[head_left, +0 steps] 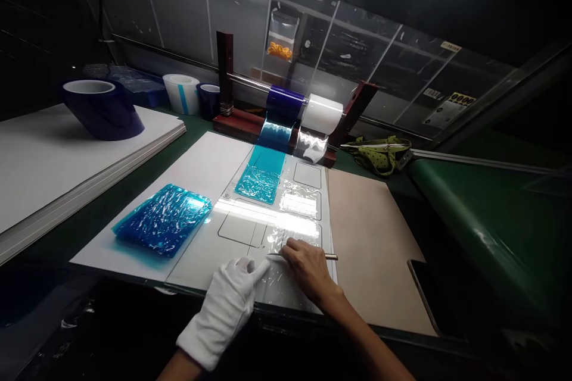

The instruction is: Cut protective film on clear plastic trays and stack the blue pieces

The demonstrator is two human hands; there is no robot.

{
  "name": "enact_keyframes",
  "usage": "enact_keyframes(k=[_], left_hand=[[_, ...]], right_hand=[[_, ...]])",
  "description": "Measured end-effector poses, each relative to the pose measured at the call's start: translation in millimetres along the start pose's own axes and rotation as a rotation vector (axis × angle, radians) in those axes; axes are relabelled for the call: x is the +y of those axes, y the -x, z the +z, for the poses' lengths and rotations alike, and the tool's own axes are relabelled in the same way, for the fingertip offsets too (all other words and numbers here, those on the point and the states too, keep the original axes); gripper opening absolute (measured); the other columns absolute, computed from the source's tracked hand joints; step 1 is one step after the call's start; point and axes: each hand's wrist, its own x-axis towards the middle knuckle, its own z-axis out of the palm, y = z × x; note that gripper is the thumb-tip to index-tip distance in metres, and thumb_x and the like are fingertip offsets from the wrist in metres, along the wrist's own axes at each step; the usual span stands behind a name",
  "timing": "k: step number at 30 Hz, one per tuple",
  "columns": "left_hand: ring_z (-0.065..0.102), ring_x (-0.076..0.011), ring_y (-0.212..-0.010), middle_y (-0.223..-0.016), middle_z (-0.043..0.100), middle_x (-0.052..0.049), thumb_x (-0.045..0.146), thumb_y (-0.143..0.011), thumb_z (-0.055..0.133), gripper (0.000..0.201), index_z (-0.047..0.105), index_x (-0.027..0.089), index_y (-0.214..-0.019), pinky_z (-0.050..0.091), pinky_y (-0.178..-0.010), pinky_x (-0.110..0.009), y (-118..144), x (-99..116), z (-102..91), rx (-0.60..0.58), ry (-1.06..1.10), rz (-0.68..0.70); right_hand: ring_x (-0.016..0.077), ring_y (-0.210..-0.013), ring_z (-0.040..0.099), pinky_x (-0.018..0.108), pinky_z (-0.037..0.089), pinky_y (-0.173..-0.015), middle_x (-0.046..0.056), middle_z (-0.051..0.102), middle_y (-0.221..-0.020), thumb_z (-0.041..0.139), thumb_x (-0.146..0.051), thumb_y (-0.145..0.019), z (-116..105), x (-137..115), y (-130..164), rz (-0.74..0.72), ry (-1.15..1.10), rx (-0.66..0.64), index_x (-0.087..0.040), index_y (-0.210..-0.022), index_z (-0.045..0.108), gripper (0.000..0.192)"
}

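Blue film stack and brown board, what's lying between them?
In the head view, mainly the white sheet with printed outlines, with clear film over its right side.

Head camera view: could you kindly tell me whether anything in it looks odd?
Mildly odd: the left hand wears a white glove, while the right hand, holding a slim tool, is bare. The blue film stack on the white sheet looks crinkled rather than flat; otherwise nothing stands out.

A green worktop [195, 126] stretches to a far grey panel [179, 18] crossed by pale lines, beneath a dark surface [402, 0] at upper right, with deep shadow at far left.
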Motion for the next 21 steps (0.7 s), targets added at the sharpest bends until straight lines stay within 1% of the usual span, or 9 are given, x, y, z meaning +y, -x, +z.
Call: enact_keyframes(k=[5,9,13,17,21], left_hand=[[0.060,-0.0184,-0.079,-0.091,0.061,-0.005,0.003,-0.083,0.040,0.055,0.056,0.035,-0.124,0.049,-0.071,-0.032,-0.2,-0.9,-0.7,-0.018,0.018,-0.004],[0.058,-0.0158,-0.074,-0.092,0.061,-0.005,0.006,-0.084,0.040,0.052,0.058,0.036,-0.122,0.048,-0.067,-0.028,0.3,-1.5,-0.8,0.000,0.032,-0.030],[0.057,-0.0139,-0.072,-0.089,0.060,-0.004,0.009,-0.084,0.043,0.048,0.060,0.035,-0.120,0.048,-0.065,-0.023,-1.2,-2.6,-0.4,0.011,0.070,-0.038],[0.057,-0.0131,-0.071,-0.087,0.059,-0.003,0.011,-0.086,0.041,0.046,0.061,0.036,-0.119,0.049,-0.066,-0.023,-3.5,-3.6,-0.8,0.009,0.113,-0.039],[0.059,-0.0128,-0.071,-0.088,0.061,-0.003,0.011,-0.086,0.041,0.046,0.061,0.036,-0.119,0.049,-0.066,-0.023,-2.6,-3.8,-3.3,0.001,0.147,-0.041]], right_hand=[[0.0110,-0.071,0.056,0.027,0.019,-0.052,-0.004,0.065,-0.082,0.050,-0.015,-0.095,-1.8,15.1,14.3,0.029,0.022,-0.021,-0.023,-0.080,0.060,0.020],[0.0109,-0.070,0.058,0.027,0.019,-0.052,-0.003,0.065,-0.082,0.049,-0.013,-0.094,-8.4,33.6,34.8,0.089,0.036,-0.042,-0.023,-0.080,0.061,0.021],[0.0107,-0.068,0.058,0.027,0.019,-0.052,-0.003,0.065,-0.079,0.051,-0.009,-0.091,-16.6,50.4,54.6,0.154,0.052,-0.075,-0.022,-0.078,0.063,0.022],[0.0115,-0.068,0.059,0.026,0.019,-0.051,-0.002,0.065,-0.078,0.052,-0.008,-0.090,-21.9,63.0,68.0,0.208,0.062,-0.100,-0.022,-0.076,0.063,0.022],[0.0118,-0.068,0.060,0.025,0.019,-0.050,-0.003,0.065,-0.079,0.055,-0.010,-0.089,-25.6,71.6,77.1,0.226,0.048,-0.111,-0.022,-0.076,0.064,0.020]])
